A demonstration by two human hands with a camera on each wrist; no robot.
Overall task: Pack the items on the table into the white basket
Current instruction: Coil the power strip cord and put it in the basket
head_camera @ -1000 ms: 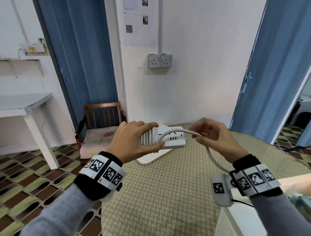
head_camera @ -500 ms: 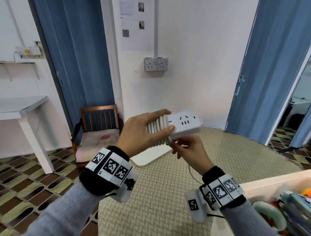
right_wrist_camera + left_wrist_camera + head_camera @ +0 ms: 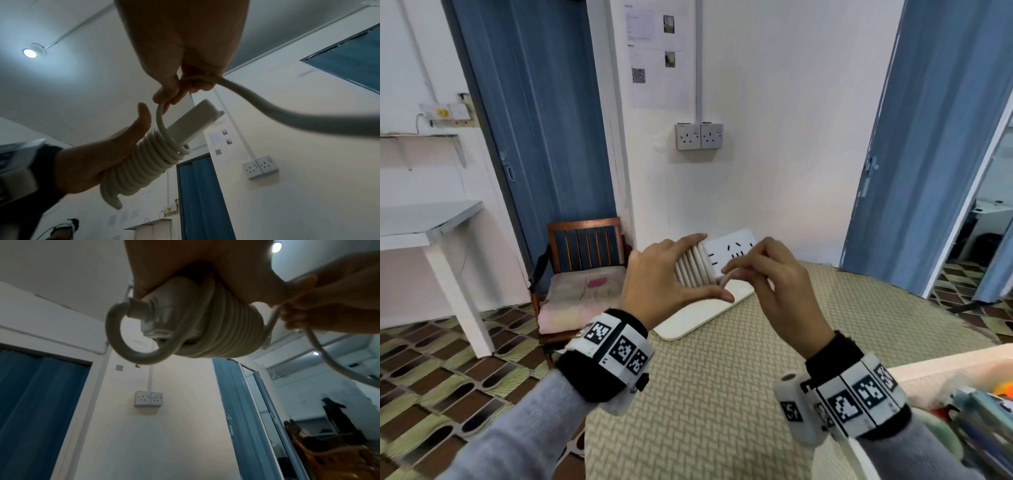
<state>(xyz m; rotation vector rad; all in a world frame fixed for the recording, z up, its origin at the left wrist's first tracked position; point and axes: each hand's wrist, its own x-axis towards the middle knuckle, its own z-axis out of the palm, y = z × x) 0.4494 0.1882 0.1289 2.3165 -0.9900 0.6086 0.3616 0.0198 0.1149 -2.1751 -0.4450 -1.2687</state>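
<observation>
While the left hand [image 3: 667, 274] clamps around the coiled end of the white power strip [image 3: 729, 255], the strip is held in the air at chest height over the woven-pattern table [image 3: 705, 394], not yet in the white basket [image 3: 945, 363] at the lower right. Strip's long axis runs roughly left-to-right in the head view, tilted slightly up; free end points right and away toward the wall, socket face toward the camera. Cord [image 3: 144, 164] is wound in tight loops around the near-left half, under the left palm, thumb below, fingers over the top. The cord exits the strip's near end in a small loop, seen from the left wrist. Right hand [image 3: 774, 284] sits just right of the coils, fingers together, pinching the loose cord [image 3: 257, 104]; the rest trails down past the wrist. A white board [image 3: 698, 315] lies on the table under the hands. Basket contents are blurred.
</observation>
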